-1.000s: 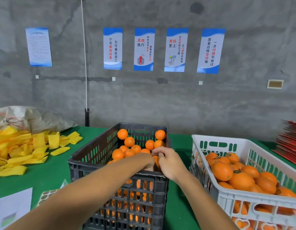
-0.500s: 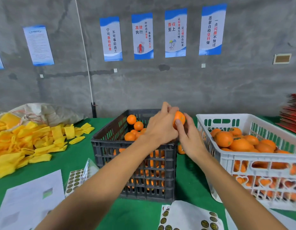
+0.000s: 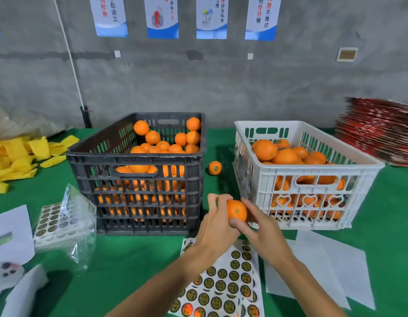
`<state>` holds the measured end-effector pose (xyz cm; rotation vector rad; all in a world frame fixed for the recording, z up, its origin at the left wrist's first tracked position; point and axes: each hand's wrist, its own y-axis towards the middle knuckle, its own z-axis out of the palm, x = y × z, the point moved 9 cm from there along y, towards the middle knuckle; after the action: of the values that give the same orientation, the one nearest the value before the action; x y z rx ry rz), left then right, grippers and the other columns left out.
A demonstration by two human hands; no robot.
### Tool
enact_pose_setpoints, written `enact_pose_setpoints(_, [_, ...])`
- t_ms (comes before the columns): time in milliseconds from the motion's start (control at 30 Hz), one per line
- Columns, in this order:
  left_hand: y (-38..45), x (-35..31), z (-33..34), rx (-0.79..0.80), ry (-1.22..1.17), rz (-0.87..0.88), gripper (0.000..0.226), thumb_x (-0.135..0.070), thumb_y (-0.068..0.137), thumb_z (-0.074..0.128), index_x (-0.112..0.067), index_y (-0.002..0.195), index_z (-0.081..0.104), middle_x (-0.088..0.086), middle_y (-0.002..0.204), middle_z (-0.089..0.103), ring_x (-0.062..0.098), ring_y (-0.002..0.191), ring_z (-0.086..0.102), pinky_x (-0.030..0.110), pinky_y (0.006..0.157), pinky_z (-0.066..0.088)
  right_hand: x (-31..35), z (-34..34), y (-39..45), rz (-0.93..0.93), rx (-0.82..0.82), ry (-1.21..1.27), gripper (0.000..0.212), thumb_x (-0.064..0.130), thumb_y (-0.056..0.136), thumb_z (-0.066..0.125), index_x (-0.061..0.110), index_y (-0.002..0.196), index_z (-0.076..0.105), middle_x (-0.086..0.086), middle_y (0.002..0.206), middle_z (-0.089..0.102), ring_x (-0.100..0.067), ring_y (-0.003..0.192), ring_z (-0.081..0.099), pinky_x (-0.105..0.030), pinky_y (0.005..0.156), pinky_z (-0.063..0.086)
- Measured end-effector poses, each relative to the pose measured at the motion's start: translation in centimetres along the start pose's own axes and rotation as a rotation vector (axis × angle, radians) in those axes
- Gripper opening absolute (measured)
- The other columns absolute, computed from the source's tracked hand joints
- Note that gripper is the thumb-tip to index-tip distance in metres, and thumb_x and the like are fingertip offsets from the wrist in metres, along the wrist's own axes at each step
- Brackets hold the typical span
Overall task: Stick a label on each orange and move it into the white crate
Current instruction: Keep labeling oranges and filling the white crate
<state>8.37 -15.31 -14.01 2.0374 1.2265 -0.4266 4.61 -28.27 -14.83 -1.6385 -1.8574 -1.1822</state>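
Both hands have lowered the orange desk-ward; left hand and right hand clamped around it, label sheet directly beneath the grip.

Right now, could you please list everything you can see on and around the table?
black crate: one, left of centre, full of oranges
white crate: one, right, holds labelled oranges
loose orange: one, labelled, on the cloth between the crates
held orange: one, in front of the crates
sticker sheet: one, white with dark round labels, under the hands
bagged sticker sheets: one stack, left
yellow sleeves: a pile, far left
red flat stack: one, far right
wall posters: four blue-white
left hand: grip on held orange
right hand: grip on held orange
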Motion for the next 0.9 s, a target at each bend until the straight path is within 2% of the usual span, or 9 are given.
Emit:
enact_pose_setpoints(133, [-1.6, 4.0, 3.6, 0.071, -0.066, -0.095, 0.065, -0.029, 0.083, 0.077, -0.041, 0.124, 0.028, -0.01, 0.122, 0.026, 0.025, 0.094, 0.062, 0.033, 0.072, 0.048, -2.7, 2.4, -1.4, 0.08, 0.094, 0.004, 0.071, 0.052, 0.087, 0.074, 0.03, 0.15, 0.049, 0.015, 0.134, 0.063, 0.004, 0.117, 0.061, -0.018, 0.103, 0.047])
enact_pose_setpoints(233, [-2.5, 5.3, 4.1, 0.042, -0.158, -0.117, 0.068, -0.036, 0.084, 0.08, -0.05, 0.122, 0.025, -0.016, 0.12, 0.024, 0.017, 0.101, 0.061, 0.03, 0.077, 0.054, -3.5, 2.4, -2.2, 0.055, 0.169, -0.054, 0.059, 0.063, 0.088, 0.068, 0.037, 0.14, 0.057, 0.024, 0.13, 0.062, 0.007, 0.118, 0.058, -0.026, 0.104, 0.049])
enact_pose_setpoints(300, [-2.6, 6.2, 3.8, -0.015, -0.23, -0.166, 0.066, -0.047, 0.086, 0.078, -0.052, 0.123, 0.024, -0.017, 0.123, 0.027, 0.008, 0.099, 0.058, 0.02, 0.076, 0.051, -4.3, 2.4, -2.8, 0.055, 0.252, -0.133, 0.073, 0.078, 0.079, 0.066, 0.04, 0.141, 0.057, 0.033, 0.139, 0.048, 0.013, 0.129, 0.043, -0.016, 0.109, 0.036])
enact_pose_setpoints(367, [-2.6, 6.7, 3.6, -0.035, -0.281, -0.209, 0.063, -0.054, 0.088, 0.074, -0.055, 0.125, 0.023, -0.019, 0.126, 0.031, 0.005, 0.094, 0.06, 0.013, 0.072, 0.046, -4.7, 3.4, -3.3, 0.041, 0.355, -0.153, 0.084, 0.083, 0.073, 0.069, 0.042, 0.144, 0.055, 0.038, 0.147, 0.034, 0.019, 0.136, 0.027, -0.01, 0.111, 0.022])
enact_pose_setpoints(467, [-2.7, 7.2, 4.0, -0.012, -0.33, -0.235, 0.063, -0.064, 0.092, 0.062, -0.049, 0.139, 0.022, -0.016, 0.137, 0.035, 0.006, 0.107, 0.059, 0.021, 0.087, 0.049, -4.6, 5.4, -3.5, -0.015, 0.474, -0.161, 0.082, 0.074, 0.077, 0.072, 0.042, 0.149, 0.049, 0.033, 0.156, 0.029, 0.017, 0.141, 0.021, -0.012, 0.119, 0.018])
enact_pose_setpoints(567, [-2.7, 7.9, 4.1, -0.023, -0.377, -0.285, 0.072, -0.068, 0.094, 0.054, -0.039, 0.151, 0.022, -0.007, 0.145, 0.041, 0.016, 0.118, 0.059, 0.036, 0.099, 0.053, -4.9, 5.7, -3.4, -0.024, 0.483, -0.12, 0.076, 0.067, 0.079, 0.075, 0.039, 0.146, 0.054, 0.034, 0.154, 0.031, 0.029, 0.135, 0.017, 0.003, 0.107, 0.014])
enact_pose_setpoints(667, [-2.7, 8.1, 4.0, -0.033, -0.395, -0.28, 0.071, -0.071, 0.094, 0.052, -0.041, 0.151, 0.023, -0.007, 0.144, 0.044, 0.014, 0.118, 0.06, 0.033, 0.099, 0.052, -4.6, 5.5, -3.3, -0.071, 0.457, -0.105, 0.062, 0.062, 0.081, 0.075, 0.036, 0.136, 0.065, 0.032, 0.152, 0.04, 0.022, 0.138, 0.026, 0.0, 0.108, 0.019])
enact_pose_setpoints(733, [-2.7, 8.1, 4.1, -0.037, -0.405, -0.26, 0.069, -0.077, 0.091, 0.05, -0.048, 0.147, 0.023, -0.008, 0.141, 0.046, 0.012, 0.116, 0.06, 0.03, 0.097, 0.051, -4.1, 5.4, -3.2, -0.118, 0.428, -0.125, 0.053, 0.061, 0.083, 0.073, 0.036, 0.13, 0.07, 0.037, 0.147, 0.043, 0.02, 0.137, 0.03, -0.001, 0.108, 0.021])
enact_pose_setpoints(900, [-2.6, 8.6, 4.3, -0.039, -0.436, -0.27, 0.07, -0.084, 0.086, 0.048, -0.053, 0.144, 0.023, -0.01, 0.14, 0.046, 0.013, 0.117, 0.061, 0.035, 0.1, 0.052, -3.7, 5.3, -3.3, -0.171, 0.397, -0.171, 0.046, 0.061, 0.087, 0.069, 0.038, 0.126, 0.073, 0.042, 0.142, 0.041, 0.024, 0.135, 0.028, -0.003, 0.11, 0.019])
